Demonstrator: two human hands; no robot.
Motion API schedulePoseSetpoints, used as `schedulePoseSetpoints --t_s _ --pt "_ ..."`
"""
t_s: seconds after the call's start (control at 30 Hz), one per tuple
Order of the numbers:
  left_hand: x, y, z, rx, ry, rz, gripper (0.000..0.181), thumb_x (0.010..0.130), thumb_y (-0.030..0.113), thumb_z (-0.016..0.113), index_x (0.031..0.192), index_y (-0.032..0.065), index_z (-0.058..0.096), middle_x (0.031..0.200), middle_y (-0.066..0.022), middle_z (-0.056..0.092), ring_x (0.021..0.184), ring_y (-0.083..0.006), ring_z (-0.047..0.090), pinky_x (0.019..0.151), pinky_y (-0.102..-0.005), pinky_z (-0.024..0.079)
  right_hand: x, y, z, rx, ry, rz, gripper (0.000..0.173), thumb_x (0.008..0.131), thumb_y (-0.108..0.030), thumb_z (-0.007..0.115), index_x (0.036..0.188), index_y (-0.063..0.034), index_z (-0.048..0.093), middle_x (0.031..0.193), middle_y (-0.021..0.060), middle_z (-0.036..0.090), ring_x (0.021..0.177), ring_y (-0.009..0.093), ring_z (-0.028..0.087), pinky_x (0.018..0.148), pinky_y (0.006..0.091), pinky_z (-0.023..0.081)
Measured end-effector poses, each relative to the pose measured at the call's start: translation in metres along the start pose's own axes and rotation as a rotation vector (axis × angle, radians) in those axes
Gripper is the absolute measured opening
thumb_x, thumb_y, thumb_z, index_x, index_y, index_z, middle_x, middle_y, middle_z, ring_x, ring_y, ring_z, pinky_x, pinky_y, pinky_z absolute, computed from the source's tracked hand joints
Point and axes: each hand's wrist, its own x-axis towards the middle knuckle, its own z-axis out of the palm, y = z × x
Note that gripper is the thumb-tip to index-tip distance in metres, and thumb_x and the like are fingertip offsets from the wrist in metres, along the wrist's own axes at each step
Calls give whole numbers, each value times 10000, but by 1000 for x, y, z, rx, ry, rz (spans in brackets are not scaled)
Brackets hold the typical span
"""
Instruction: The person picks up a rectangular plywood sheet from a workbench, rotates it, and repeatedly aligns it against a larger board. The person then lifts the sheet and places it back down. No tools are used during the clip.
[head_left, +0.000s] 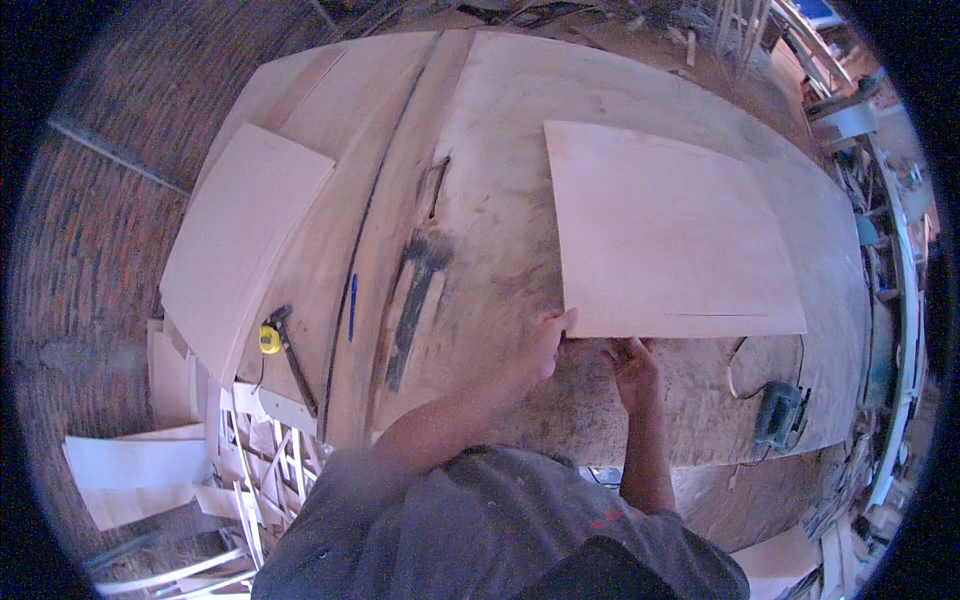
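Observation:
A thin, pale wooden sheet (675, 232), probably plywood, lies over the right half of a large wooden worktable (495, 180). At its near left corner, my left hand (553, 341) grips the edge, with the thumb on top. My right hand (634, 367) is at the near edge, a little further right, its fingertips touching or just under the sheet; its grip is partly hidden. A short dark line marks the sheet near that edge. Right of my right hand, a corded power tool (778, 414), perhaps a jigsaw, rests on the table.
More pale sheets (244, 232) lie at the table's left end. Near them are a hammer (296, 367) and a yellow tape measure (269, 340). A blue pencil or marker (352, 307) lies by a long dark groove. Wood offcuts (255, 457) stand below left; shelving lines the right.

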Motion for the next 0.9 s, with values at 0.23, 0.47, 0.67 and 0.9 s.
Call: schedulePoseSetpoints --t_s 0.23,0.47,0.67,0.9 --pt "-31 36 4 40 184 -8 259 901 253 564 981 6 557 926 -98 621 824 -201 628 694 -359 582 10 -78 -149 747 244 -433 721 745 -478 664 1276 -34 460 1246 168 539 1201 363 462 1015 613 300" --pt "-59 76 -31 55 168 82 283 901 242 543 1012 -12 595 974 -128 628 857 -220 634 700 -355 585 10 -116 -146 407 268 -325 385 841 -325 626 1086 -36 561 1046 145 605 962 290 556 922 451 445" --pt "-96 124 -64 61 424 180 264 890 226 563 995 -13 603 959 -117 633 831 -210 635 664 -342 578 5 -87 -127 5 444 -108 208 910 -201 562 1041 -42 584 943 88 625 847 216 582 786 318 499" --pt "-128 125 -96 -245 395 231 295 876 262 631 1061 37 582 1007 -90 626 919 -173 611 748 -331 527 -2 -47 -57 43 294 -57 291 906 -213 591 1138 -42 551 1080 105 636 1003 221 620 849 364 538"
